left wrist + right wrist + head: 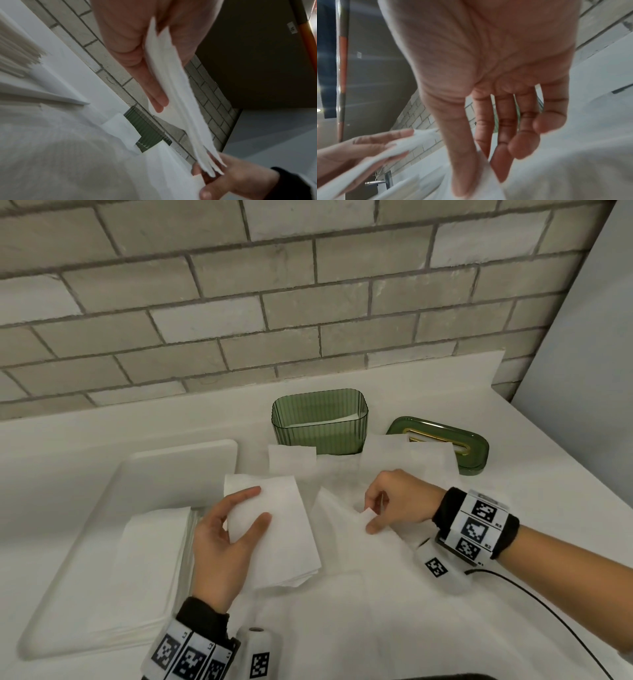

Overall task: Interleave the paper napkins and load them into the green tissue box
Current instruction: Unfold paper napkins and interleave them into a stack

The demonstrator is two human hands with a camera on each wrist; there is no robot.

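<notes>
At frame centre, the left hand [226, 542] holds a folded white paper napkin bundle [274, 529]. The right hand [394, 501] pinches a white napkin corner [368, 513] on the bench [513, 474], below the open green ribbed tissue box [320, 422].

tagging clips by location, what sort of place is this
Probably a kitchen or a staged counter workspace: a white countertop runs along a pale brick-tile wall, with a white tray of napkins and a green tissue box on it.
</notes>
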